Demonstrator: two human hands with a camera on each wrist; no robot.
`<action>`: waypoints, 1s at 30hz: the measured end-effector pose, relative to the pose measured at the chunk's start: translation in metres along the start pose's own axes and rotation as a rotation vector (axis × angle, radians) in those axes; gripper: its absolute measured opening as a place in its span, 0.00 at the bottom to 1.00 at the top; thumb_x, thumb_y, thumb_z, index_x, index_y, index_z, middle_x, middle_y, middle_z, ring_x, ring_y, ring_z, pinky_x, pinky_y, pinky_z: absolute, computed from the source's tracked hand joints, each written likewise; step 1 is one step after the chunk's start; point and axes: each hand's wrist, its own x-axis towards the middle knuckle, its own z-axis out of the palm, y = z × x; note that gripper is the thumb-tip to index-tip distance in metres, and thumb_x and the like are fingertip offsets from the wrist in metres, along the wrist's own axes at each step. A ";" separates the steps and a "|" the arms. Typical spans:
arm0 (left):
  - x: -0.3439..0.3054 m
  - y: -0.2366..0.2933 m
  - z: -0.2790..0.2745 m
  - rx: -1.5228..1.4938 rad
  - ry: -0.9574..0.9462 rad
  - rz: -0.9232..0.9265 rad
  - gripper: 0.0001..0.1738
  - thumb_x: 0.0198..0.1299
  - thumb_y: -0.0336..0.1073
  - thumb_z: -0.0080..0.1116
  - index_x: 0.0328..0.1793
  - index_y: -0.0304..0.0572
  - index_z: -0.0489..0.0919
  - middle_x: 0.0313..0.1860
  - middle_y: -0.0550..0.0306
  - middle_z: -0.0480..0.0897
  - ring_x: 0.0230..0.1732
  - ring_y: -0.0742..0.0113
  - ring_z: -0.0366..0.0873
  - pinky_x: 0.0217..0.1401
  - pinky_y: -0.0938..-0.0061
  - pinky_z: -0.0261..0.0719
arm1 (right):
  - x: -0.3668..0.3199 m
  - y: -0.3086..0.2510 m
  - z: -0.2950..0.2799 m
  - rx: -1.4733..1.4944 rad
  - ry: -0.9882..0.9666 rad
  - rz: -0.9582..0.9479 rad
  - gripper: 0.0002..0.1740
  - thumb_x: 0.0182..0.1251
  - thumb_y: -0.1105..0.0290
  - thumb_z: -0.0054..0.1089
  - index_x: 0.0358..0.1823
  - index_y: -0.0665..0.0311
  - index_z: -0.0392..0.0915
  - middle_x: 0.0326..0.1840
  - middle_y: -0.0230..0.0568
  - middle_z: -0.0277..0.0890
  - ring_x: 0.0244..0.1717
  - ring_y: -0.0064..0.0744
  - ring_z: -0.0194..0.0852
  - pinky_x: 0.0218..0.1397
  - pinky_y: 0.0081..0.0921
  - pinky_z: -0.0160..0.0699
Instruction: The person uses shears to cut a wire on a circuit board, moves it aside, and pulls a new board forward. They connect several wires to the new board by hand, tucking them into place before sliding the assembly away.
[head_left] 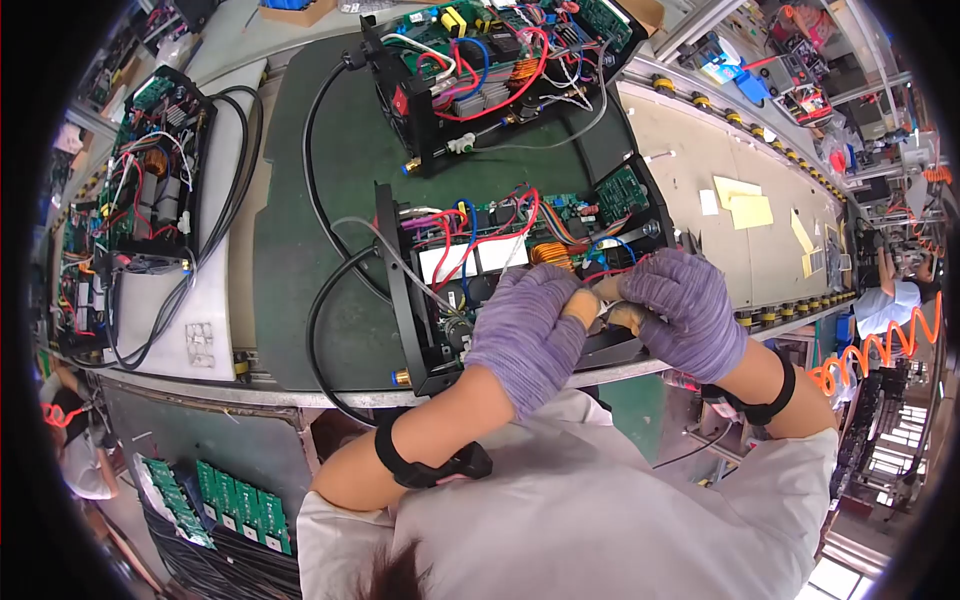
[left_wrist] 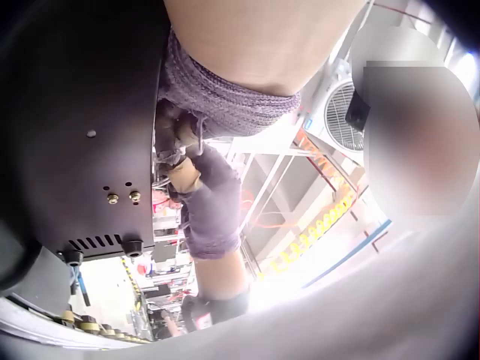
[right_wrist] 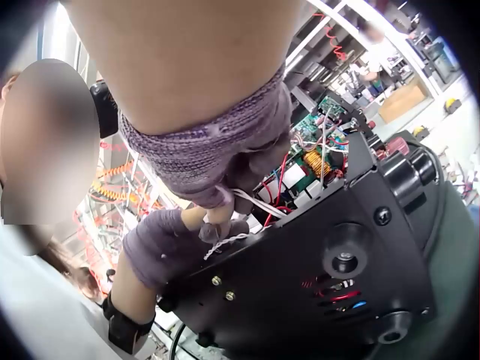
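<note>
Both hands wear purple knitted gloves with tan fingertips and meet over the front edge of an open black metal chassis. Circuit boards, a copper coil and red, blue and white wires fill the chassis. My left hand pinches thin white wires at that edge, its fingertips close to those of the right. Opposite it, my right hand has its fingers curled on the same white wires, which run out of the chassis in the right wrist view. A twisted white end hangs by the fingertips. The gloves partly hide the wires.
Behind stands a second open unit on the green mat. More open units with black cables are at the left. Yellow paper slips lie on the right, with rollers along the edge. Green circuit boards sit below left.
</note>
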 end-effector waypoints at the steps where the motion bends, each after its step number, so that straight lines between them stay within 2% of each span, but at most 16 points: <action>1: 0.001 0.000 0.000 -0.063 -0.044 -0.065 0.11 0.65 0.34 0.55 0.45 0.34 0.82 0.41 0.43 0.80 0.46 0.45 0.75 0.54 0.58 0.73 | -0.003 0.003 0.004 -0.092 0.060 -0.061 0.19 0.47 0.64 0.75 0.43 0.55 0.86 0.32 0.36 0.81 0.32 0.40 0.78 0.33 0.33 0.78; 4: 0.002 0.001 -0.002 -0.074 -0.078 -0.139 0.11 0.67 0.35 0.54 0.47 0.34 0.81 0.41 0.42 0.80 0.46 0.46 0.75 0.54 0.57 0.73 | 0.000 -0.002 0.004 -0.101 0.082 -0.010 0.16 0.46 0.65 0.74 0.40 0.53 0.86 0.31 0.35 0.80 0.32 0.39 0.78 0.34 0.35 0.78; 7: 0.003 0.000 -0.002 0.074 -0.089 -0.055 0.12 0.64 0.36 0.56 0.49 0.36 0.80 0.43 0.45 0.80 0.46 0.45 0.75 0.53 0.56 0.73 | 0.002 0.000 0.002 -0.043 0.083 -0.036 0.14 0.46 0.65 0.74 0.38 0.52 0.87 0.31 0.35 0.80 0.32 0.39 0.78 0.35 0.35 0.78; 10: -0.007 0.021 -0.010 0.332 0.170 0.018 0.15 0.60 0.38 0.59 0.51 0.40 0.80 0.45 0.49 0.80 0.46 0.45 0.75 0.51 0.55 0.73 | 0.005 0.000 -0.009 -0.150 -0.071 0.088 0.13 0.49 0.64 0.73 0.38 0.52 0.88 0.31 0.38 0.81 0.35 0.40 0.79 0.37 0.37 0.78; 13: -0.021 0.018 -0.030 0.616 0.259 0.165 0.18 0.56 0.40 0.61 0.52 0.43 0.79 0.48 0.51 0.80 0.48 0.46 0.75 0.51 0.55 0.73 | 0.005 0.020 -0.009 -0.369 -0.343 0.213 0.11 0.52 0.62 0.70 0.38 0.53 0.88 0.32 0.40 0.82 0.39 0.42 0.80 0.41 0.40 0.78; 14: -0.026 0.013 -0.036 0.592 0.198 0.134 0.18 0.55 0.41 0.62 0.51 0.44 0.80 0.47 0.53 0.81 0.50 0.48 0.76 0.52 0.55 0.73 | 0.012 0.018 -0.009 -0.417 -0.448 0.292 0.11 0.52 0.62 0.68 0.36 0.55 0.88 0.33 0.42 0.83 0.42 0.43 0.81 0.45 0.42 0.78; 17: -0.039 -0.004 -0.047 0.649 0.115 0.227 0.17 0.55 0.42 0.63 0.49 0.44 0.81 0.46 0.53 0.81 0.51 0.48 0.76 0.53 0.54 0.72 | 0.022 0.019 0.005 -0.667 -0.647 0.278 0.08 0.48 0.64 0.69 0.31 0.53 0.87 0.31 0.33 0.82 0.41 0.40 0.80 0.45 0.36 0.78; 20: -0.045 -0.011 -0.046 0.643 0.130 0.245 0.15 0.54 0.44 0.64 0.43 0.44 0.82 0.42 0.53 0.82 0.52 0.49 0.77 0.54 0.52 0.73 | 0.036 0.023 0.016 -0.792 -0.762 0.213 0.08 0.51 0.62 0.67 0.31 0.53 0.87 0.31 0.34 0.82 0.41 0.40 0.80 0.47 0.36 0.77; 23: -0.048 -0.013 -0.045 0.642 0.127 0.234 0.14 0.54 0.44 0.64 0.41 0.44 0.83 0.40 0.53 0.82 0.52 0.49 0.77 0.54 0.53 0.73 | 0.048 0.023 0.019 -0.840 -0.855 0.173 0.10 0.52 0.59 0.67 0.33 0.52 0.88 0.30 0.36 0.83 0.39 0.41 0.81 0.46 0.36 0.78; 26: -0.048 -0.014 -0.046 0.640 0.122 0.221 0.14 0.54 0.45 0.64 0.39 0.44 0.83 0.40 0.53 0.82 0.52 0.50 0.77 0.54 0.53 0.74 | 0.052 0.031 0.011 -0.517 -0.736 0.388 0.12 0.52 0.55 0.67 0.33 0.52 0.88 0.27 0.40 0.83 0.36 0.43 0.83 0.45 0.37 0.78; 30: -0.047 -0.014 -0.045 0.640 0.112 0.214 0.15 0.53 0.45 0.64 0.39 0.43 0.83 0.40 0.53 0.82 0.52 0.50 0.77 0.55 0.53 0.74 | 0.058 0.021 0.010 -0.685 -0.878 0.293 0.14 0.51 0.52 0.69 0.34 0.51 0.89 0.26 0.42 0.82 0.34 0.44 0.83 0.43 0.38 0.78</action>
